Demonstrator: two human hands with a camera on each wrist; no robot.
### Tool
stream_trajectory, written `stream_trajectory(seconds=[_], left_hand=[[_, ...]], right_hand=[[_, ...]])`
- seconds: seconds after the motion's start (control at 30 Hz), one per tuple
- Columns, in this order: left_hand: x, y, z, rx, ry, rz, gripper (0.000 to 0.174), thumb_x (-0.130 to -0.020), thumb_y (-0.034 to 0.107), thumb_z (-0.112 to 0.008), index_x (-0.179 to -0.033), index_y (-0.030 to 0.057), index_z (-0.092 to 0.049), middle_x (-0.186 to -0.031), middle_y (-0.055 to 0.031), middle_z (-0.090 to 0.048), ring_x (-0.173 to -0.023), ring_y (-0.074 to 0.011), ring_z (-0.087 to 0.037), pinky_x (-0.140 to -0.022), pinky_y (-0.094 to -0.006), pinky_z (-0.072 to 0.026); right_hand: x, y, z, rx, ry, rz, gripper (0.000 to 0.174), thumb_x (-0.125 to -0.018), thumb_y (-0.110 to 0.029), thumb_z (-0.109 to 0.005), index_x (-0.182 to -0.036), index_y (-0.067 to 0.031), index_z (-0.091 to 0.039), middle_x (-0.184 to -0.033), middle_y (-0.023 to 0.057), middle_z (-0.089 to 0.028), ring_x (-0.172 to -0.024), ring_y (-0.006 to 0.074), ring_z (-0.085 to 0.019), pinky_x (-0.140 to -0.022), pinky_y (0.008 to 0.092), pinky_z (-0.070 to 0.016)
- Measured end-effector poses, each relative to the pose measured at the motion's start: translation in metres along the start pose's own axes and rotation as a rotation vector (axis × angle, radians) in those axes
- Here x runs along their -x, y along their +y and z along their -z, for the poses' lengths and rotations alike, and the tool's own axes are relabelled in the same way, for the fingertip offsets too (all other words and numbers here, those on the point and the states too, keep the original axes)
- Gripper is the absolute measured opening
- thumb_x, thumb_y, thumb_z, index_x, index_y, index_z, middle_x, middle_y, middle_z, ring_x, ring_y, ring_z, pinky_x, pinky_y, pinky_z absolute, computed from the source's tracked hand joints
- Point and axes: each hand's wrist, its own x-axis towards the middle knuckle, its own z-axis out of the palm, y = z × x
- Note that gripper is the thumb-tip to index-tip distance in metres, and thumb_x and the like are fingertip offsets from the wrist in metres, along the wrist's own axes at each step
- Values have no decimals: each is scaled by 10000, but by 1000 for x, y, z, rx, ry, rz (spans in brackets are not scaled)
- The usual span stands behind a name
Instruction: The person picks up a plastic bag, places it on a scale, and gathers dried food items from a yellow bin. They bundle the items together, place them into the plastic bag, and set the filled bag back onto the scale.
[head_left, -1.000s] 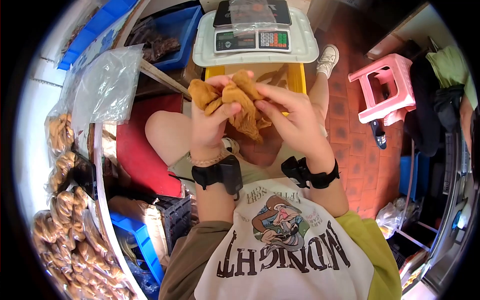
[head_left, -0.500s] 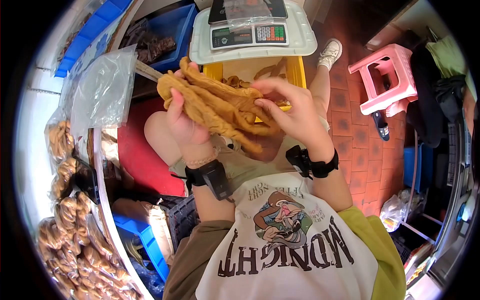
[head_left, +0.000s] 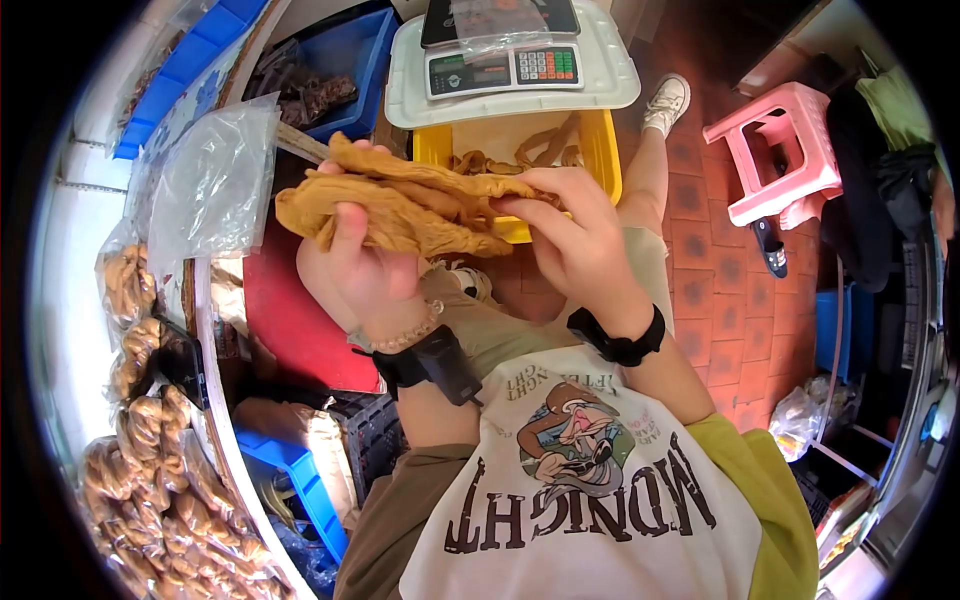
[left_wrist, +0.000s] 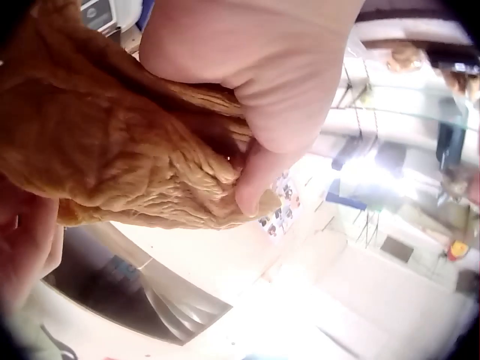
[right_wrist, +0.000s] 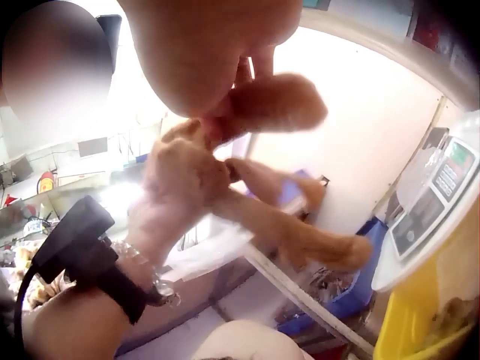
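Person seated on a tiled floor [head_left: 720, 345] works w/ both hands up, a white lid [head_left: 617, 85] ahead across the far part of a yellow plastic bin [head_left: 606, 165], digital scale [head_left: 500, 72] on top. A blue bin [head_left: 368, 95] stands to the L. Btwn torso and lid, a long brown wrinkled bundle [head_left: 405, 205], lengthwise folds showing, is held aloft, its R end by the yellow bin's near rim in head view. L hand [head_left: 375, 280] grips the broad end, thumb over the folds; R hand [head_left: 585, 245] pinches the narrow end btwn thumb and fingers. Handling likely goes best w/ L grip steady, R drawing folds straight w/ light, even tension, as thin edges could tear. Lid edge and scale seem to limit fwd reach; more room appears toward the torso, approx. lap height.
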Motion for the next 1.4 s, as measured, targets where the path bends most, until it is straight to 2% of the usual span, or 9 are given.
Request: stream_trajectory(seconds=[0.17,0.23,0.33,0.4,0.47,0.53,0.63,0.97,1.4], left_hand=[[3,11,-10,-438,-37,-106,443,-716,108,-766,-1092,-13,-565,-1115,-125,-583,-1002,-252,-572,-920,-367,-442],[0,14,-24,-630,-199,-99,335,-679,82,-785,-959,-4,-622,-1039,-114,-618,-916,-221,-593,-833,-327,-467],[-3,11,-37,-954,-368,-36,315,-646,71,-784,-921,14,-641,-1023,-99,-636,-904,-203,-599,-813,-311,-466],[-5,0,-52,-1180,-462,-200,360,-575,42,-772,-911,37,-645,-969,-85,-648,-883,-206,-607,-779,-296,-476],[-4,-11,-65,-1405,-553,-396,308,-571,62,-716,-870,37,-648,-892,-73,-643,-855,-207,-598,-731,-307,-482],[0,-32,-67,-1448,-610,-516,263,-599,17,-653,-862,29,-633,-924,-75,-648,-861,-249,-593,-705,-327,-491],[12,-54,-77,-1622,-649,-649,137,-677,160,-581,-769,63,-613,-784,-24,-585,-777,-175,-542,-629,-278,-442],[30,-80,-101,-1616,-638,-660,56,-647,157,-600,-656,102,-598,-662,25,-538,-748,-144,-512,-620,-258,-423],[33,-76,-96,-1594,-597,-629,61,-641,146,-609,-666,92,-625,-680,23,-564,-771,-148,-525,-649,-260,-438]], right_hand=[[16,-4,-24,-221,-109,-203,302,-678,-61,-707,-970,-35,-631,-1106,127,-538,-974,324,-552,-815,379,-466],[21,-1,-29,-290,-154,-248,329,-686,-63,-708,-1003,-34,-626,-1149,133,-516,-1003,324,-541,-843,374,-458],[35,3,-41,-437,-187,-323,384,-693,-71,-716,-1061,-28,-614,-1218,138,-484,-1047,311,-533,-883,361,-448],[46,1,-45,-687,-159,-573,434,-700,-67,-720,-1116,-34,-600,-1226,124,-521,-1120,268,-519,-927,365,-434],[43,-3,-39,-720,-113,-719,396,-741,-98,-689,-1124,-53,-602,-1165,119,-578,-1169,264,-485,-935,381,-431],[69,17,-43,-438,-187,-664,340,-797,-132,-637,-1126,-53,-603,-1107,126,-618,-1173,260,-473,-929,372,-422],[76,29,-36,-376,-179,-698,334,-800,-133,-634,-1122,-51,-603,-1106,126,-616,-1168,260,-475,-927,371,-422],[80,58,-7,-262,-98,-739,315,-810,-136,-624,-1111,-46,-602,-1102,127,-610,-1151,258,-480,-920,367,-420],[75,61,5,-197,-98,-719,292,-822,-140,-611,-1096,-39,-600,-1098,127,-602,-1130,255,-487,-910,363,-419]])
